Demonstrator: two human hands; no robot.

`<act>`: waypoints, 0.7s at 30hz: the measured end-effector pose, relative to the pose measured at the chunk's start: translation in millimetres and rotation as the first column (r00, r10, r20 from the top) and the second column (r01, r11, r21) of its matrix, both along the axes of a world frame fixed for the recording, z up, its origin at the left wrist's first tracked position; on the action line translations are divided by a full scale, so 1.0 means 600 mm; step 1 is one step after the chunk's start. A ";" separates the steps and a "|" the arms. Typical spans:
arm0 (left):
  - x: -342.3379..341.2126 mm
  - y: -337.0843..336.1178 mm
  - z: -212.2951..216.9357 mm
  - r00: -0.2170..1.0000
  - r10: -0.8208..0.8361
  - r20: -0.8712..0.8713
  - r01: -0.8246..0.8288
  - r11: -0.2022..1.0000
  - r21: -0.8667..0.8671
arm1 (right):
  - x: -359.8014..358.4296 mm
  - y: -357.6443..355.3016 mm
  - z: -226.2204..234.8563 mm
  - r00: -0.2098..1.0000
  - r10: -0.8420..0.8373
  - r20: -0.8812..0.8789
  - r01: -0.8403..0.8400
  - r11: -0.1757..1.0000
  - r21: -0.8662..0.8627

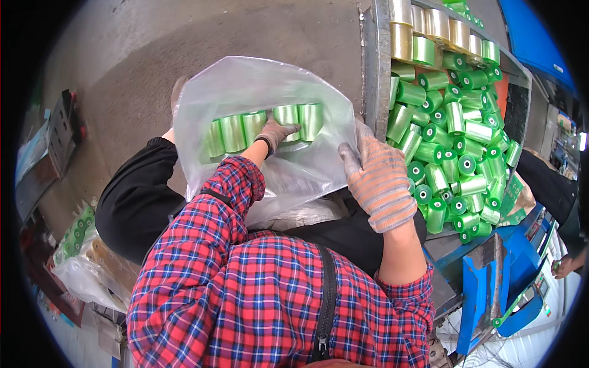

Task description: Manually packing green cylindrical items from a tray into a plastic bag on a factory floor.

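Observation:
A large clear plastic bag [264, 73] stands open between my knees, with a row of green film rolls [234, 134] upright inside it. My left hand [277, 132], in a glove, reaches into the bag. Its fingers and thumb straddle the near side of one green film roll [286, 115] in that row; part of the grip is hidden behind the roll. At the bag's right edge my right hand [377, 178], in a striped orange and grey glove, is closed on the plastic, thumb toward the opening.
To the right, a metal-edged table [372, 67] bears a heap of loose green rolls [457, 141] and upright amber rolls [437, 26]. Another bag of rolls [86, 264] lies at the left. Blue machinery [485, 282] and another person's hand [567, 265] are at the right.

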State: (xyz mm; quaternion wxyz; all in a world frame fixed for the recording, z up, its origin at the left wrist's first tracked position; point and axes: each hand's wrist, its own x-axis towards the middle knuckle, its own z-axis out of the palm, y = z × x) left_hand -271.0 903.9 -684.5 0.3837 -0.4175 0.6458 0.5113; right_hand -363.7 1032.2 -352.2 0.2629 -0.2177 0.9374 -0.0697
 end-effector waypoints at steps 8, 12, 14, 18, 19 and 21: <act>-0.022 0.027 0.093 0.997 0.035 0.071 -0.021 0.982 -0.188 | 0.004 0.016 -0.019 0.992 -0.035 -0.123 0.029 0.998 -0.052; -0.019 0.012 0.078 0.998 0.048 0.045 -0.040 0.986 -0.163 | 0.012 0.021 -0.018 1.000 -0.009 -0.023 0.006 0.993 -0.122; -0.005 -0.001 0.059 0.998 -0.058 -0.035 0.053 0.991 -0.122 | 0.013 0.024 -0.017 1.000 -0.006 -0.007 0.005 0.985 -0.172; -0.024 0.002 0.065 0.937 -0.342 -0.068 0.346 0.937 0.050 | 0.009 0.025 -0.009 0.999 -0.046 0.006 0.046 0.975 -0.216; -0.001 0.004 0.003 0.938 -0.341 -0.070 0.344 0.937 0.051 | 0.007 0.020 -0.009 0.999 -0.045 0.004 0.044 0.976 -0.215; 0.055 0.018 -0.163 0.793 -0.542 -0.278 0.549 0.834 -0.060 | -0.003 0.007 -0.003 0.999 0.000 0.034 0.010 0.957 -0.291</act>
